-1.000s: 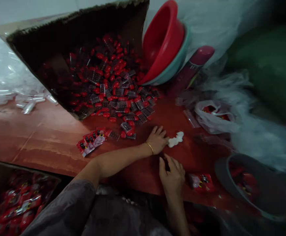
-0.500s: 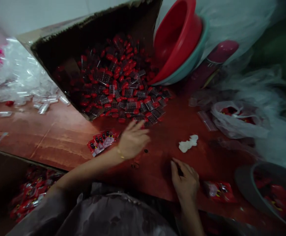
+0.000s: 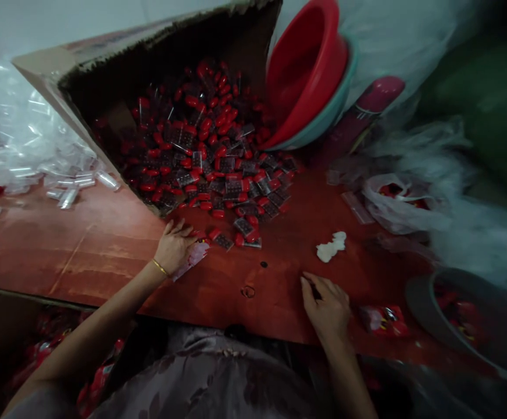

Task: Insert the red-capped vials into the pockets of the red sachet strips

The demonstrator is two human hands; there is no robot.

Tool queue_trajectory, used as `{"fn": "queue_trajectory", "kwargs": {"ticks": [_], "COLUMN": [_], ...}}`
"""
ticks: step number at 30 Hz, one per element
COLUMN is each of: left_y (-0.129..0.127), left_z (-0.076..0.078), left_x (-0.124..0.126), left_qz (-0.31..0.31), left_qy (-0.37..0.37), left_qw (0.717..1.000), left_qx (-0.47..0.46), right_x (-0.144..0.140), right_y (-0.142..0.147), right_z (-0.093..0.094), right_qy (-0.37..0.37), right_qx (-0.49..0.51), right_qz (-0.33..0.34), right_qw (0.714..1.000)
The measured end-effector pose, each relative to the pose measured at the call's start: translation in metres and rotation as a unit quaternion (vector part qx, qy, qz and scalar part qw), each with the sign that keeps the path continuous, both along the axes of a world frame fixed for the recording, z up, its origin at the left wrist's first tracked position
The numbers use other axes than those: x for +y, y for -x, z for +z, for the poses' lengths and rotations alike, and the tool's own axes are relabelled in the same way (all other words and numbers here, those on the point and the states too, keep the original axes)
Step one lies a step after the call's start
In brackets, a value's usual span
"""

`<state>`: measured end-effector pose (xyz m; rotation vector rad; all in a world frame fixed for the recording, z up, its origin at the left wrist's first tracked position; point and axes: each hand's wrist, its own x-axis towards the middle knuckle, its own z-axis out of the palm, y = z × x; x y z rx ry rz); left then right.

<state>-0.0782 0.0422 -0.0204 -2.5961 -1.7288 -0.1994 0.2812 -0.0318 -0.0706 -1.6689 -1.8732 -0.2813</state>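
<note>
Since half a second ago, the left hand (image 3: 174,247) has travelled from the frame's centre leftward and now lies on the packets (image 3: 192,256) at centre left; the right hand (image 3: 328,308) has hardly shifted.

Packets: flat, red-printed with a pale clear end, fanned in a small stack and mostly hidden under the palm, just below the mouth of the box (image 3: 149,75).

Surface and room: a reddish-brown wooden table (image 3: 83,244) fills the middle of the frame. The cardboard box lies tipped on its side at upper centre, spilling small red-and-black pieces (image 3: 218,169) onto the wood. A red basin (image 3: 306,70), nested in a teal one, leans at upper right beside the box. Clear plastic sleeves (image 3: 68,192) lie scattered at the left edge. A white scrap (image 3: 331,247) lies right of centre, well apart from both hands. A single red packet (image 3: 382,321) rests just right of the right hand, and a grey bowl (image 3: 419,302) holding red items sits at lower right.

Hands: the left hand is spread, fingers extended, palm down on the packets, gripping nothing visible; a thin bangle circles the wrist. The right hand rests on the table at lower centre with fingers loosely curled; whether it pinches anything cannot be told.
</note>
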Motion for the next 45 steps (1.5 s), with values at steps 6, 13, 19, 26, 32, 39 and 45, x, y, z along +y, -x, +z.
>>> {"fn": "queue_trajectory", "kwargs": {"ticks": [6,13,19,26,32,39,45], "left_y": [-0.005,-0.013,-0.008,-0.024,-0.028,-0.039,-0.047], "left_z": [0.001,-0.001,0.018,0.043,0.042,0.034,0.024], "left_x": [-0.008,-0.004,-0.012,-0.031,-0.04,-0.035,-0.041], "left_qz": [0.014,0.038,0.093,0.095,0.183,0.235,0.246], "left_qy": [-0.029,-0.027,-0.058,-0.081,0.016,0.212,0.153], "left_qw": [0.999,0.997,0.984,0.971,0.926,0.662,0.615], "left_qx": [-0.036,-0.064,-0.143,-0.205,-0.329,-0.68,-0.734], "right_x": [0.005,0.016,0.03,0.058,0.051,0.047,0.042], "right_y": [0.05,0.104,0.146,0.196,0.189,0.186,0.192], "right_z": [0.016,0.041,0.054,0.061,0.062,0.066,0.058], "right_qy": [0.022,0.074,0.178,0.214,0.185,0.183,0.201], "right_qx": [0.067,0.125,0.269,0.481,0.458,0.464,0.492], "right_qz": [0.093,0.191,0.225,0.248,0.192,0.225,0.225], "right_qw": [0.993,0.971,0.92,0.813,0.848,0.837,0.816]}}
